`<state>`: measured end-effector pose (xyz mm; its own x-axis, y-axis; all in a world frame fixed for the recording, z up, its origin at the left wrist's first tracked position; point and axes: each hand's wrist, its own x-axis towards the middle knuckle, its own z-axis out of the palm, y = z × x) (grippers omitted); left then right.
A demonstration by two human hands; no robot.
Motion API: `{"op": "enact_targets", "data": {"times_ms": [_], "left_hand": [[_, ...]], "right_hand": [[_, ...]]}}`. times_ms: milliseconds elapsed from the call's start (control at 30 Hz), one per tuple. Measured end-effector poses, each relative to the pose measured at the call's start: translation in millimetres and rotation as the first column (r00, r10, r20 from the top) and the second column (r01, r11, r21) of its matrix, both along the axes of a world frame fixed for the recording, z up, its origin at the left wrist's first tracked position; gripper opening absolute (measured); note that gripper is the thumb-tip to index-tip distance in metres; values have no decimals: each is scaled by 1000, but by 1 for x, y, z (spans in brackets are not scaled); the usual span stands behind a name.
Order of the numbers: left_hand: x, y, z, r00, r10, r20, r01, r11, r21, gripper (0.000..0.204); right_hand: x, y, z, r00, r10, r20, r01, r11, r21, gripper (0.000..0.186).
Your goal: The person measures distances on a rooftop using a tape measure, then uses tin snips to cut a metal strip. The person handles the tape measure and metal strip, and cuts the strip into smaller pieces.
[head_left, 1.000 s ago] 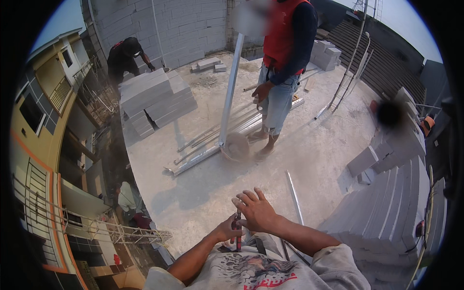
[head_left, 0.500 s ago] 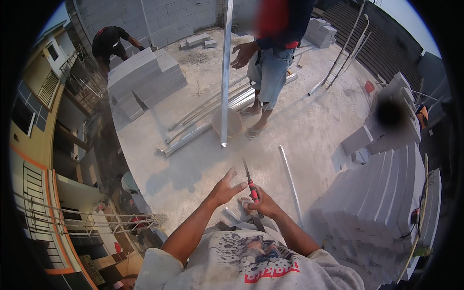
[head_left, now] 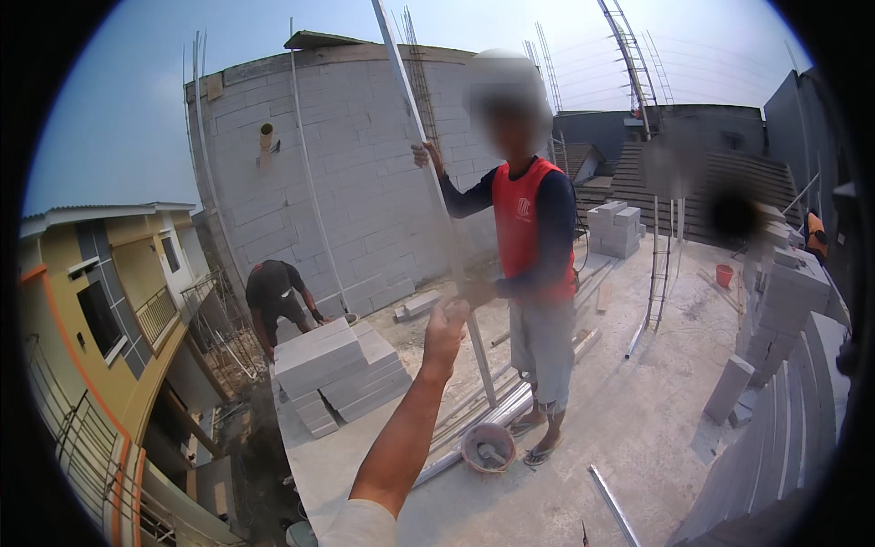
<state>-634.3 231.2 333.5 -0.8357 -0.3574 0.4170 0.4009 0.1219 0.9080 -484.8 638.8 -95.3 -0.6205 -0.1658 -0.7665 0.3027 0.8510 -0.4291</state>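
My left hand (head_left: pixel 445 335) is raised in front of me with the arm stretched out and the fingers curled closed. It overlaps the edge of a long silvery metal bar (head_left: pixel 480 360) that stands tilted; its fingers are partly hidden, so whether they grip the bar is unclear. A co-worker in a red and navy shirt (head_left: pixel 529 210) holds this bar high up with one hand (head_left: pixel 428 157); the other hand is lower, beside mine. My right hand is out of the picture. Only a thin dark tool tip (head_left: pixel 584 531) shows at the bottom edge.
A bucket with a tool in it (head_left: pixel 488 448) stands by the co-worker's feet, next to metal bars on the floor. Another bar (head_left: pixel 615 506) lies nearer. Pale blocks are stacked at left (head_left: pixel 319 356) and right (head_left: pixel 775 447). A second person (head_left: pixel 278 296) bends beside a block wall (head_left: pixel 365 173).
The view has tilted up. My left hand has risen from low in front of me to the upright bar, its fingers curling. My right hand with the red-handled tool has left the picture.
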Motion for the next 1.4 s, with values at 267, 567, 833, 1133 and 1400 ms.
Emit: {"op": "enact_targets", "data": {"times_ms": [267, 567, 833, 1133, 1400], "left_hand": [[53, 1, 48, 841, 327, -430, -540, 487, -686, 59], [156, -2, 153, 473, 375, -797, -711, -372, -597, 65], [217, 33, 178, 325, 481, -815, -473, -663, -580, 70], [231, 31, 180, 192, 944, -267, 106, -290, -951, 54], [284, -9, 2, 234, 703, 671, 66, 678, -733, 65]], "right_hand": [[-51, -84, 16, 983, 170, -63, -175, 980, -92, 70], [-90, -137, 19, 919, 389, -72, -394, 915, -85, 66], [-110, -127, -3, 869, 494, -35, -495, 866, -77, 63], [-115, -135, -2, 770, 638, -16, -638, 768, -63, 62], [-95, -83, -29, 843, 534, -64, -537, 828, -160, 72]]}}
